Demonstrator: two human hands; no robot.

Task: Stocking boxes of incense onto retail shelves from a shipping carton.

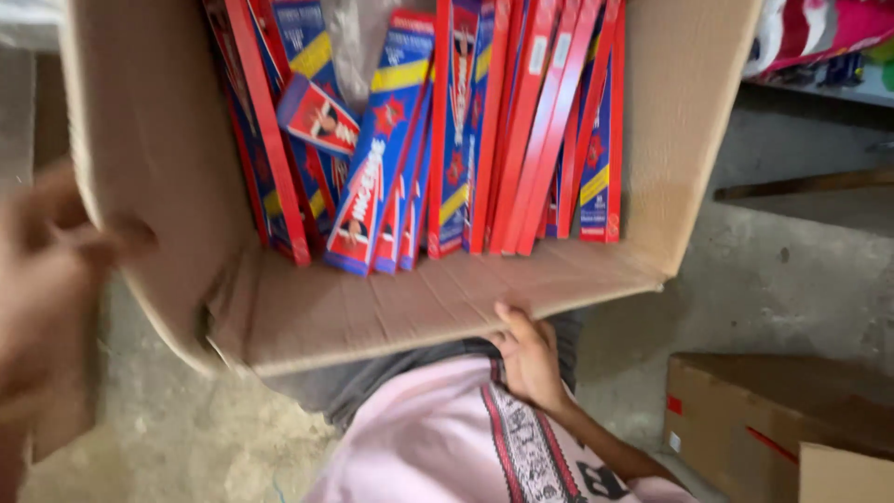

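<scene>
**A:** I'm starting at the fingers. My right hand point(529, 359) has its fingertips point(507, 315) curled against the near flap of the cardboard box point(149, 140), pressing on it from underneath; nothing is enclosed in the hand, it just braces the box.

**B:** And your left?

**A:** My left hand point(47, 289) is a blur at the frame's edge, touching or just beside the box's left wall. I cannot tell whether those fingers are spread or clenched, or whether they grip the cardboard.

**B:** How does the box look?

**A:** Large, brown, open-topped, tilted toward me so I look straight into it. It sits just above my right fingertips and beside the left ones. Beyond the fingertips, standing on end and leaning against each other, are long flat packets point(372, 158) in red and blue with yellow bands. One smaller red packet point(319, 116) lies crosswise on top of them.

**B:** Anything around it?

**A:** Below my right hand is my pink shirt point(438, 438) with dark print. Further right of the fingers, on the concrete floor point(782, 270), sits a second cardboard box point(773, 428), well apart from the first.
</scene>
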